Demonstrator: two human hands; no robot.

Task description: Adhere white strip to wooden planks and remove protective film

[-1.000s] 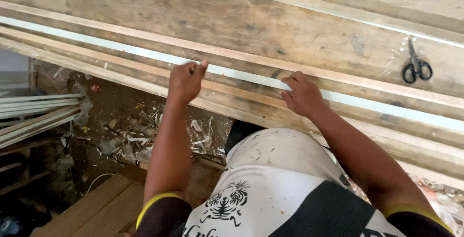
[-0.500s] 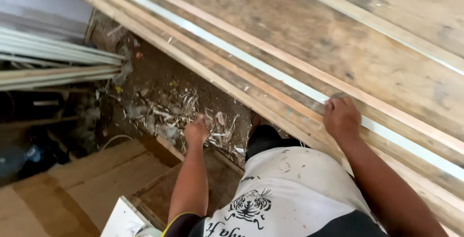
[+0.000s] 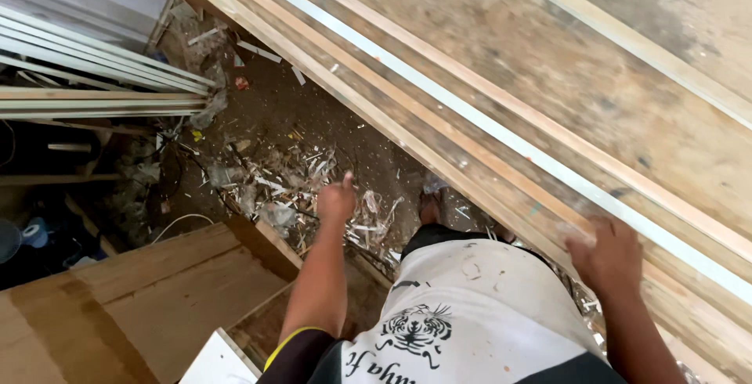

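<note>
At far left, a bundle of long pale strips (image 3: 94, 63) lies flat, thin and straight-edged, ends pointing right. Below them, flat plywood panels (image 3: 141, 298) with visible grain and a darker brown band occupy the lower left; a white board corner (image 3: 219, 362) shows at the bottom edge. The dirt floor (image 3: 313, 118) is dark and rough, littered with scraps (image 3: 298, 188): splinters, shavings and short pale offcuts. The left hand (image 3: 337, 200) hangs free over the scraps, fingers curled into a loose fist, thumb up, holding nothing and touching nothing. The forearm leads down to a dark sleeve with a yellow cuff (image 3: 286, 341). A white shirt (image 3: 470, 313), stained and printed with a dark animal motif, fills the bottom centre. To the right, the table (image 3: 548, 63) is a broad worn wooden surface, scuffed and blotched, running diagonally from top left to lower right. Along its near edge lie several long wooden battens (image 3: 407, 106), narrow, rectangular in section, parallel and close together. Among them runs a white strip (image 3: 470, 110), smooth and flat. The right hand (image 3: 607, 255) rests palm down on the battens at the table's near edge, just beside the white strip; whether its fingers grip a batten cannot be told, as the view is blurred there.
</note>
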